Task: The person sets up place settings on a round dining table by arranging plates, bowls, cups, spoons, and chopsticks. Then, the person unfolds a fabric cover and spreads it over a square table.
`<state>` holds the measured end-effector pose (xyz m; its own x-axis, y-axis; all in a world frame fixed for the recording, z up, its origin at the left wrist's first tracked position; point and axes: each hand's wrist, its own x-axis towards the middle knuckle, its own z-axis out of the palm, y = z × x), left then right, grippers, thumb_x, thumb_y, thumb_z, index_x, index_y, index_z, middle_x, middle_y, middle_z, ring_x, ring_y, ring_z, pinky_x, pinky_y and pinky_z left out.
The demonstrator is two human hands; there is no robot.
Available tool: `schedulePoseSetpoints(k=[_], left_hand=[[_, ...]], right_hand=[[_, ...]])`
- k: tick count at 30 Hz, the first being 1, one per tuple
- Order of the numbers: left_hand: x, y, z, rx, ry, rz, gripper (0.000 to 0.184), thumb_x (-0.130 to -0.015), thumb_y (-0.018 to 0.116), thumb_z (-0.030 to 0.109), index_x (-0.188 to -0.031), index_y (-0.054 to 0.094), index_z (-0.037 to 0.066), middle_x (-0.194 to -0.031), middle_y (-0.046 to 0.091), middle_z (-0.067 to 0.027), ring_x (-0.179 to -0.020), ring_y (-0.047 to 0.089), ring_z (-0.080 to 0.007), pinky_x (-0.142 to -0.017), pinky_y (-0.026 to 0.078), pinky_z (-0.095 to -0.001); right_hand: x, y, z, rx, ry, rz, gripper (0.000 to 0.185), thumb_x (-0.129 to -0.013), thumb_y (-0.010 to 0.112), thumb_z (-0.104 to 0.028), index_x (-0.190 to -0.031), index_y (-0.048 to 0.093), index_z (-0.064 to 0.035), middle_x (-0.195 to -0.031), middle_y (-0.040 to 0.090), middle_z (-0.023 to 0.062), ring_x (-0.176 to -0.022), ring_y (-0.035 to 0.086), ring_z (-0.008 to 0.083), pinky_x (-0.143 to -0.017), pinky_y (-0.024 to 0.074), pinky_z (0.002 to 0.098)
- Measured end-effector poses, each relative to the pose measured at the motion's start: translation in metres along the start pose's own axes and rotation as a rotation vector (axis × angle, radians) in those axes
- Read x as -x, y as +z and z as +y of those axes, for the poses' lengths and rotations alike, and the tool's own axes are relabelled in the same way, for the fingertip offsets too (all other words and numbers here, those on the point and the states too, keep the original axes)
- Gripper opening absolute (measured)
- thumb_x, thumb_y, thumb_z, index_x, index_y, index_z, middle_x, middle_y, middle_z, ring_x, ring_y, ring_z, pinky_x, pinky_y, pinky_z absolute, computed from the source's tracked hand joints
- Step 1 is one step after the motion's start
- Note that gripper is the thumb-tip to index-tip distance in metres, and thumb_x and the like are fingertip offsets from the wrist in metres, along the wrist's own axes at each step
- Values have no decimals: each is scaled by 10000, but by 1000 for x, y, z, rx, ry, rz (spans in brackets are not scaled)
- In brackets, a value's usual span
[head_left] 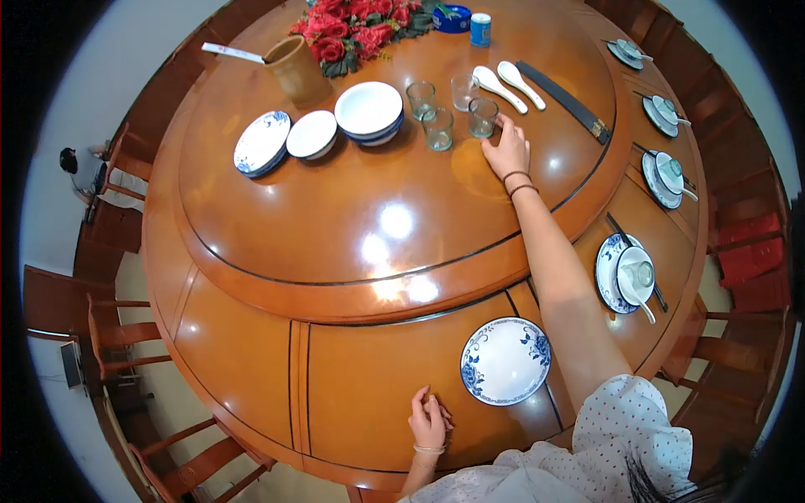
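Observation:
My right hand (pixel 509 151) reaches far across the turntable, its thumb and fingers curved round the near right side of a small clear glass (pixel 483 120). Beside that glass stand more glasses: one nearer (pixel 438 131), one to the left (pixel 421 99) and one behind (pixel 463 90). Close to my left hand (pixel 429 423), at the table's near edge, nothing is held; its fingers are loosely bent and apart. A white plate with blue flowers (pixel 506 360) lies on the table between my two arms.
On the turntable (pixel 310 226) are stacked plates (pixel 262 144), a small bowl (pixel 312 135), larger bowls (pixel 369 111), white spoons (pixel 521 86), a dark chopstick case (pixel 566 102), a brown pot (pixel 298 74) and red flowers (pixel 365 32). Place settings (pixel 627 277) line the right side.

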<state>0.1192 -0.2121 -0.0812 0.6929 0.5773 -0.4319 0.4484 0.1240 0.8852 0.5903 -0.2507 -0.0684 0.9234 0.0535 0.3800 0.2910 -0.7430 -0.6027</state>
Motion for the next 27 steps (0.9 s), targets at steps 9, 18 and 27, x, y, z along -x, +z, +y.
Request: schedulePoseSetpoints(k=[9,18,27], left_hand=[[3,-3,-4,-46,98,-15,209,-883,419,95,-1054,446,-22,-508,507,-43,-363,460,-73,-325,367,-192],[6,-4,-10,3,158,-39,179,-877,446,99,-1008,477,-19,-514,513,-34,-386,465,-64,-349,374,-194],[-1,4,11,-81,127,-162,296,-894,428,211,-1077,453,-19,-556,561,-81,-399,520,-117,-360,393,-215]], right_hand=[[-22,-15,28,-130,-42,44,555,-652,551,-100,-1178,392,-20,-1103,517,147,-1073,427,301,-935,331,376],[12,-64,66,-144,-118,-19,656,-667,529,-52,-1253,252,46,-1175,406,211,-1088,419,329,-948,338,363],[141,-160,70,-470,30,-288,258,-809,500,-60,-1055,487,18,-1000,551,121,-967,522,215,-857,397,281]])
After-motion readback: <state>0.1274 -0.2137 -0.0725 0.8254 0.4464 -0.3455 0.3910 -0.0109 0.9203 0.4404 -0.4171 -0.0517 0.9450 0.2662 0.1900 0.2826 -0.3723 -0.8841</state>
